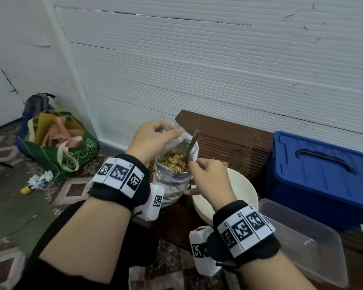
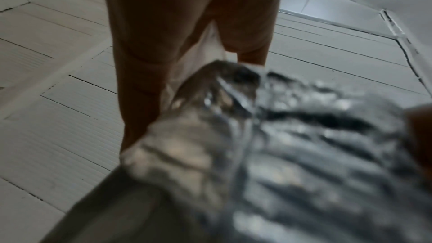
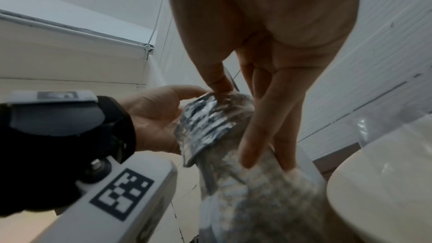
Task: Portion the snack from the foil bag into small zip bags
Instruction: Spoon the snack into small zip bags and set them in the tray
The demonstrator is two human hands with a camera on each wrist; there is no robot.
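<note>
Where it enters the foil bag, the spoon bowl is hidden.

No word or number can be read for certain. The green woven shopping bag on the floor carries large pale ornate lettering, too distorted to make out. The white bands on both wrists and the white wrist camera housings bear black-and-white square code markers only.
</note>
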